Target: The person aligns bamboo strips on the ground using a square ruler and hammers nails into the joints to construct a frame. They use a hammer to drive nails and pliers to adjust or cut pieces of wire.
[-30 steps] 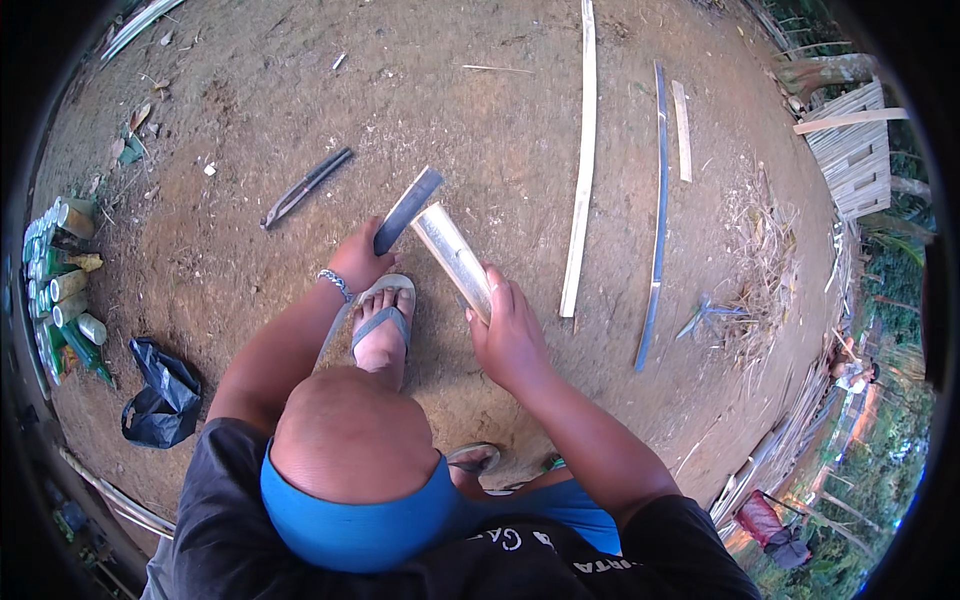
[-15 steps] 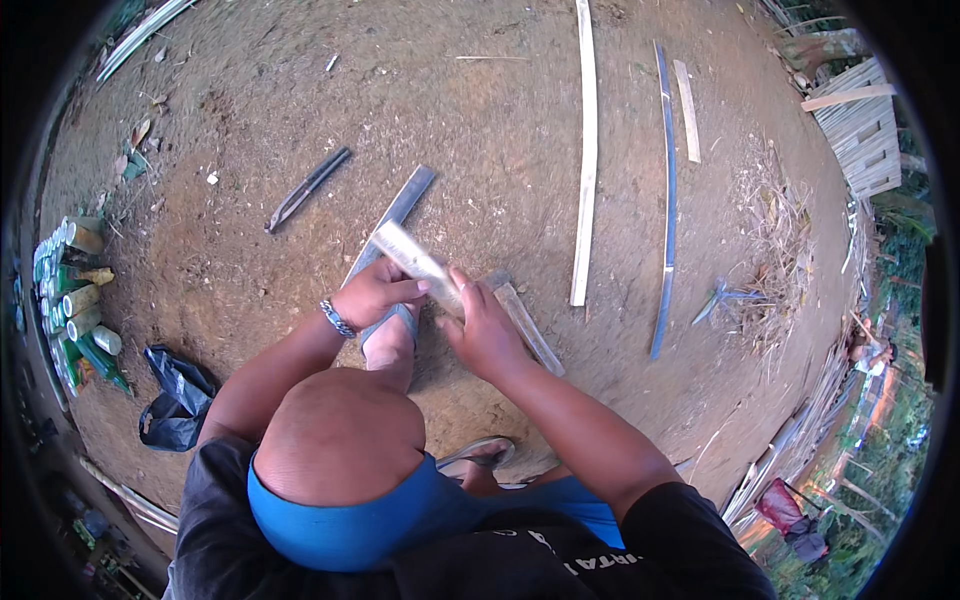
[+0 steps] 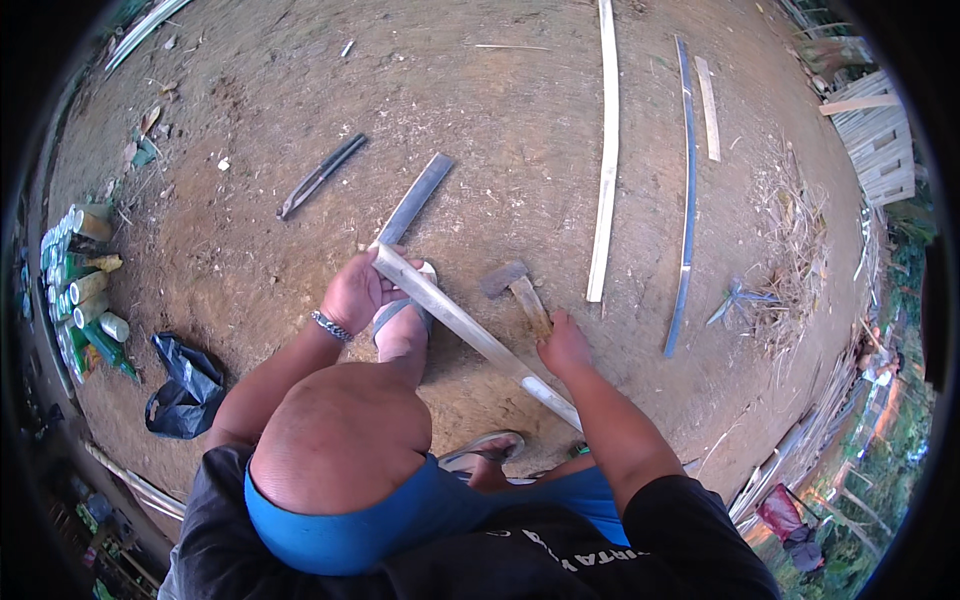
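Right hand, off bamboo strip now, is wrapping fingers round hammer; left hand is curling partly hidden fingers under strip's far end; near end is getting lost at forearm.

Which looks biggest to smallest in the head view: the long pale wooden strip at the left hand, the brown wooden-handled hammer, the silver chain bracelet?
1. Long pale strip
2. Hammer, partly covered by the right hand
3. Bracelet
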The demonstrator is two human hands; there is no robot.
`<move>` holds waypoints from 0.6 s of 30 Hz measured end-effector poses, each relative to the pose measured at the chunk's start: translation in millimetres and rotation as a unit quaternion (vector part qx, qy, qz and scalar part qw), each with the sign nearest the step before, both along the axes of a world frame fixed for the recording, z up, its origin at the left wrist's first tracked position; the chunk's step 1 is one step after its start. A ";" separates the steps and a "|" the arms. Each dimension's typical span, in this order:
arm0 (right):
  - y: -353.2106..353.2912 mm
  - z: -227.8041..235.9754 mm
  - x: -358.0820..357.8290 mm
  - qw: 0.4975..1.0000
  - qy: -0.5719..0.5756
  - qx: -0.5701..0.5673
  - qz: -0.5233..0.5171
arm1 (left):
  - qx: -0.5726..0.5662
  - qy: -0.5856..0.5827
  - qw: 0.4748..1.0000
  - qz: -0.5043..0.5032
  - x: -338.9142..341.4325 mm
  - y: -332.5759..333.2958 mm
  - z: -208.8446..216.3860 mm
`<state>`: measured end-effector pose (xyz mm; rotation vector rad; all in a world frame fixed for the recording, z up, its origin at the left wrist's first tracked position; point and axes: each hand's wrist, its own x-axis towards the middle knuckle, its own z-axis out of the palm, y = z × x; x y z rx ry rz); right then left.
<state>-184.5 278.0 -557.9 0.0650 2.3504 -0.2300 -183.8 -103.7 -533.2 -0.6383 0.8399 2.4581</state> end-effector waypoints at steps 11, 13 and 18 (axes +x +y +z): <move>2.7 11.0 0.0 0.990 0.042 -0.109 -0.076 | -0.054 0.029 0.996 0.067 -43.6 5.5 32.2; 6.4 11.4 -5.5 0.971 0.013 -0.188 -0.149 | -0.026 0.054 0.993 0.103 -60.6 6.3 43.6; -25.9 70.1 -30.0 0.866 -0.096 -0.331 -0.361 | 0.063 0.127 0.983 0.121 -93.6 10.5 56.6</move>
